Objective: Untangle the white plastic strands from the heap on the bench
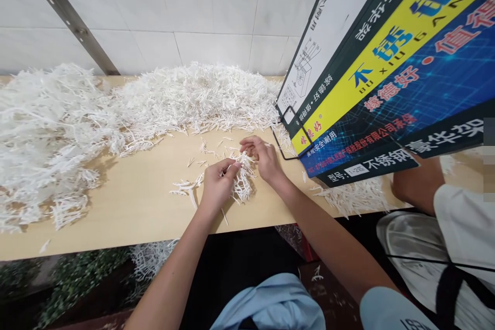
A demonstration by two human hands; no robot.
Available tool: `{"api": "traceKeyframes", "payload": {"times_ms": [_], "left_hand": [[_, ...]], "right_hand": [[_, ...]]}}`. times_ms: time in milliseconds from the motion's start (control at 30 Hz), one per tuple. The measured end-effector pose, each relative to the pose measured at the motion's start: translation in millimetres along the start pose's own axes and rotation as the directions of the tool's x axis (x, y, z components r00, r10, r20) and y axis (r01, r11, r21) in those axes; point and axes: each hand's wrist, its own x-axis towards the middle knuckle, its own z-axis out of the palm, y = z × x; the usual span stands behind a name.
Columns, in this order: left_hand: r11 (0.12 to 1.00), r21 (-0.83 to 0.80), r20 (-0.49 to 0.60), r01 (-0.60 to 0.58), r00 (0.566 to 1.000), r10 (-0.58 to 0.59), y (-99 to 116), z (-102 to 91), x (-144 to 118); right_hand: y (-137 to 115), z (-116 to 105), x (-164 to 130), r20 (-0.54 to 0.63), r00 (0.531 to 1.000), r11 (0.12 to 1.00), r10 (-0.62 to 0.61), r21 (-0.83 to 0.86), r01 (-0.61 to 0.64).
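Observation:
Over a small heap of white branching plastic sprigs point(243, 185) on the table, my two hands work close together. My left hand point(218, 183) is closed, thumb and forefinger pinched on white sprigs. Just to its right, my right hand point(265, 157) curls its fingers round the upper end of the same bunch; its fingertips are partly hidden by the strands. Loose sprigs point(187, 185) lie left of my left hand, and small bits are scattered behind both hands.
Large piles of white sprigs point(193, 95) line the tiled wall point(216, 5) and the left side. A tall printed cardboard box point(371, 77) stands at right, by a black wire frame point(276, 139). Beyond it shows another person's arm point(419, 180). Green plastic foliage point(85, 278) lies below the table edge.

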Motion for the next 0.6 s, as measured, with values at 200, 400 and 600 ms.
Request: {"api": "traceKeyframes", "payload": {"times_ms": [200,400,600], "left_hand": [[1.0,0.019,-0.02,-0.013,1.0,0.013,1.4,0.2,-0.4],[1.0,-0.003,-0.073,0.013,0.997,-0.013,1.7,-0.2,-3.4],[1.0,0.012,-0.098,-0.012,0.995,0.014,-0.8,2.4,-1.8]], "right_hand": [[2.5,-0.4,-4.5,0.004,0.999,0.978,-0.052,-0.203,0.052],[5.9,-1.4,4.1,-0.157,0.988,0.999,-0.015,-0.054,0.007],[4.9,-0.5,-4.5,0.077,0.989,0.973,-0.129,-0.182,0.141]]}}
